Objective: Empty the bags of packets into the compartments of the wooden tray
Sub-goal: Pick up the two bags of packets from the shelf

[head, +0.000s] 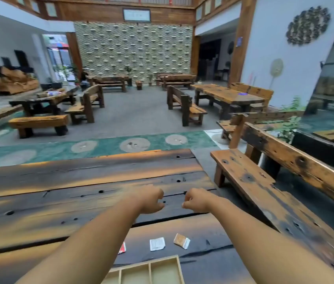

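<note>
Both my arms reach out over a dark wooden table [59, 201]. My left hand [150, 199] and my right hand [196, 200] hover close together above the planks, fingers curled, with nothing seen in either. Nearer to me lies a pale wooden tray [177, 263] with bare compartments, cut off by the bottom edge. Just beyond the tray lie three small packets: a red and white packet [122, 248] partly hidden by my left forearm, a white packet [157, 243], and a brown and white packet [181, 240]. No bag is in view.
A long wooden bench [264, 191] runs along the table's right side. Beyond the table's far edge are a green strip of floor [100, 146] and more wooden tables and benches [184, 103].
</note>
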The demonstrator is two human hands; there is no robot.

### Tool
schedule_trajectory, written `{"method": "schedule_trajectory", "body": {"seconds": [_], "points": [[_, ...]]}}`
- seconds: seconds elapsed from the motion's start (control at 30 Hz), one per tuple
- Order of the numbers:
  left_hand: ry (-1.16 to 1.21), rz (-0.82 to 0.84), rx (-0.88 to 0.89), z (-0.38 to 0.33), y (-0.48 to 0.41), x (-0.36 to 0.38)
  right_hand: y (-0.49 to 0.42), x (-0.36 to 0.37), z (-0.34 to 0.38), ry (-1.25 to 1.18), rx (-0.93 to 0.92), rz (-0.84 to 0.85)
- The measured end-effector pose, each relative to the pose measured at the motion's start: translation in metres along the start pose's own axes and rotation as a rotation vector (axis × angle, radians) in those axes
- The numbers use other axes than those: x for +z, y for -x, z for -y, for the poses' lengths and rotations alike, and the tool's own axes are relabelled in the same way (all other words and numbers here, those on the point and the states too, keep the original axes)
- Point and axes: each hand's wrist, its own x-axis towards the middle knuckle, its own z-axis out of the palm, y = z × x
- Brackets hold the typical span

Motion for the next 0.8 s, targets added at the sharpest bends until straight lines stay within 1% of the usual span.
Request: {"method": "schedule_trajectory", "body": {"seconds": [0.1,0.23,0.33,0.4,0.53,0.63,0.7,0.8], "points": [[0.006,0.053,0.117,-0.014,-0.024,-0.002,0.004,0.002,-0.019,-0.085,0.147,0.098],[-0.01,0.115,0.29,-0.042,-0.073,0.001,0.025,0.001,-0.051,-0.188,0.306,0.042],[-0.065,0.089,0.46,-0.082,-0.1,-0.001,0.057,0.001,-0.077,-0.211,0.461,0.0],[-0.07,0.074,0.575,-0.119,-0.11,-0.003,0.089,0.002,-0.093,-0.207,0.568,-0.045],[-0.066,0.099,0.793,-0.208,-0.114,-0.006,0.169,0.006,-0.122,-0.174,0.778,-0.158],[-0.066,0.095,0.931,-0.284,-0.093,-0.007,0.247,0.013,-0.14,-0.191,0.958,-0.213],[-0.064,0.113,1.027,-0.336,-0.068,-0.009,0.305,0.019,-0.149,-0.238,1.072,-0.237],[-0.091,0.117,1.181,-0.417,-0.022,-0.015,0.393,0.033,-0.162,-0.387,1.258,-0.28]]}}
